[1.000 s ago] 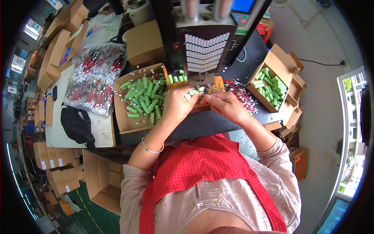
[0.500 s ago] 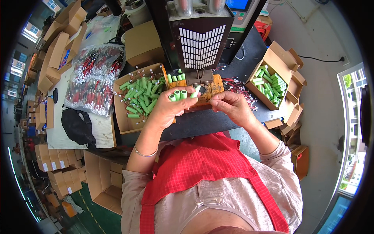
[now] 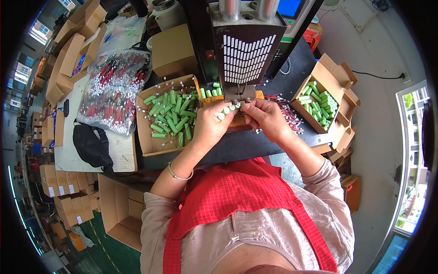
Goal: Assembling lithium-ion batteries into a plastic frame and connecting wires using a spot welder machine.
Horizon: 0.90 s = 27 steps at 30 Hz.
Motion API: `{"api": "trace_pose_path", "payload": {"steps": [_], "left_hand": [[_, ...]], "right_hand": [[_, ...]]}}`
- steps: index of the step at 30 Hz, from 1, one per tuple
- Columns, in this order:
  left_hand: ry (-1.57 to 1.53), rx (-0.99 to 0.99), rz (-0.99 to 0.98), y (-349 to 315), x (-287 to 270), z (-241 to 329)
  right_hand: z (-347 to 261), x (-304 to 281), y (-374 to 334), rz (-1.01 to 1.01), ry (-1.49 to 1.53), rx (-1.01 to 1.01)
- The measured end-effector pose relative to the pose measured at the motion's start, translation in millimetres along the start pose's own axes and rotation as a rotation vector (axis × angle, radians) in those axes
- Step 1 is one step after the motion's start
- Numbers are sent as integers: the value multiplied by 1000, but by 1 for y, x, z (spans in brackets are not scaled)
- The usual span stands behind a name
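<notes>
My left hand (image 3: 211,124) is closed around several green cylindrical battery cells (image 3: 224,112), their pale ends turned toward me. At the front of the cells, my right hand (image 3: 268,119) pinches with thumb and index finger; what lies in that pinch is too small to make out. Both hands meet just below the two electrode tips (image 3: 240,101) of a black spot welder (image 3: 248,57). Under them is a worn yellow-orange block (image 3: 238,124), partly hidden by my fingers. A few more green cells (image 3: 209,93) stand at the block's far left.
Left of the welder, an open carton (image 3: 142,132) holds loose green cells with wires. Another carton (image 3: 329,73) of green cells stands right, beside red and black connector leads (image 3: 292,119). A clear bag of leads (image 3: 114,91) and a black pouch (image 3: 91,147) lie farther left.
My hands have come together under the electrode tips. The left has moved right with the cells, now tilted with their ends facing me. The view has shifted slightly.
</notes>
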<state>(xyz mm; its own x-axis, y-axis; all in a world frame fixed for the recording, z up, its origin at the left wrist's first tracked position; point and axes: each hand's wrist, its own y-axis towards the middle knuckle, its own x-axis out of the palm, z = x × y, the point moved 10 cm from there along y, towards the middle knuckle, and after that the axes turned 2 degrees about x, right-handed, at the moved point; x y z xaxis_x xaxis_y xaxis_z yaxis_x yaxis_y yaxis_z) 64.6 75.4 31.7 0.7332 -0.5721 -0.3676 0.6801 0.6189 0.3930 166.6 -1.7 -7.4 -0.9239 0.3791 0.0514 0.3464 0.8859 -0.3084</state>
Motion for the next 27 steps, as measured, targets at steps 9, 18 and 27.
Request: {"api": "trace_pose_path", "payload": {"steps": [9, 18, 27], "left_hand": [[56, 6, 5, 0, -2, 6], [-103, -347, 114, -14, -47, -37], [138, -316, -1, -26, -85, -48]], "right_hand": [[-1, -1, 0, 71, -62, -20], [-9, -53, -36, 237, -365, -326], [29, -148, -64, 482, -1222, -258]]}}
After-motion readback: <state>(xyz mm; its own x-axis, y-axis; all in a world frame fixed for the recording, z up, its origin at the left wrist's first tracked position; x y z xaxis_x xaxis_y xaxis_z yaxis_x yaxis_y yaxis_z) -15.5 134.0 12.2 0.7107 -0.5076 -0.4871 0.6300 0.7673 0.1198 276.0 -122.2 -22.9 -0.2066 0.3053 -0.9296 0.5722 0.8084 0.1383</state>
